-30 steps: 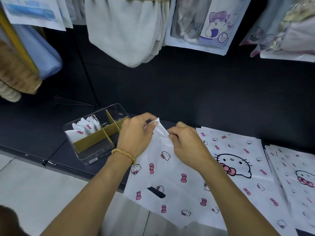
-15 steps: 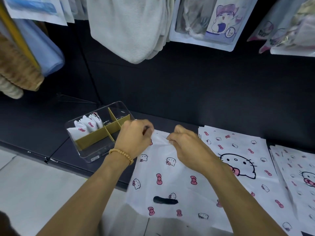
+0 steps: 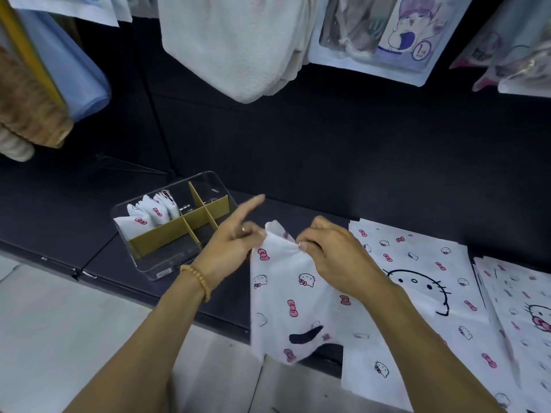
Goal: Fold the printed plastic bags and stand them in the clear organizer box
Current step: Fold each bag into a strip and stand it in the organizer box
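A white plastic bag (image 3: 286, 305) printed with cat faces and pink bows hangs lifted off the dark shelf, its black handle slot low down. My left hand (image 3: 235, 242) pinches its top left corner with the index finger sticking out straight. My right hand (image 3: 331, 251) pinches the top edge just to the right. The clear organizer box (image 3: 167, 263) with tan dividers stands to the left; several folded bags (image 3: 149, 213) stand in its back left compartment.
More flat printed bags (image 3: 423, 263) lie stacked on the shelf at the right, with another stack (image 3: 524, 308) at the far right. Towels and packaged goods (image 3: 238, 46) hang above. The shelf's front edge (image 3: 220, 320) runs below my hands, pale floor beneath.
The bag went from lying spread on the shelf to being lifted and narrowed between both hands. My left index finger has straightened outward.
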Demonstrator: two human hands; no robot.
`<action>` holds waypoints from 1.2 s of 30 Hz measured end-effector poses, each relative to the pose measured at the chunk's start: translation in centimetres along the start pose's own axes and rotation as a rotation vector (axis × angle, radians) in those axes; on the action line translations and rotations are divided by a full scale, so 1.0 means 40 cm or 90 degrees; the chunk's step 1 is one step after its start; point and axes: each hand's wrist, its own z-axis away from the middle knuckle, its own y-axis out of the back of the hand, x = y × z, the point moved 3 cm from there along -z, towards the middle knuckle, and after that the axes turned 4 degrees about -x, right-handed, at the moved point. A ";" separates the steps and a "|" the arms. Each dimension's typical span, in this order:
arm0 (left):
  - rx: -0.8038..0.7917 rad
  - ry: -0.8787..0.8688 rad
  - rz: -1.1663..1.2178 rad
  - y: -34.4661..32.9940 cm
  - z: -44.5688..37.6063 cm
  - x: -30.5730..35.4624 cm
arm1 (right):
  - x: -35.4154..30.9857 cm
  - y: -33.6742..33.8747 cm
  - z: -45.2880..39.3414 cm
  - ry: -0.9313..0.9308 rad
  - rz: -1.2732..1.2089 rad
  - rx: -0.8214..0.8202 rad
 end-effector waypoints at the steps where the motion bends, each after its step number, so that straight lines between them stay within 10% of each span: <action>1: -0.046 -0.045 -0.070 0.001 0.000 0.014 | 0.003 0.002 -0.007 0.000 0.000 0.003; 10: -0.056 -0.130 -0.499 -0.003 -0.024 0.056 | 0.020 -0.007 -0.033 0.003 -0.057 0.019; 19: 0.128 -0.141 -0.359 0.074 -0.041 -0.007 | 0.134 0.015 0.004 -0.149 -0.065 -0.064; 28: 0.287 -0.243 -0.471 0.107 -0.020 -0.058 | 0.156 -0.003 0.016 -0.096 0.240 0.402; 36: -0.042 0.096 -0.686 0.038 0.087 -0.383 | 0.287 -0.293 0.102 -0.209 0.272 -0.095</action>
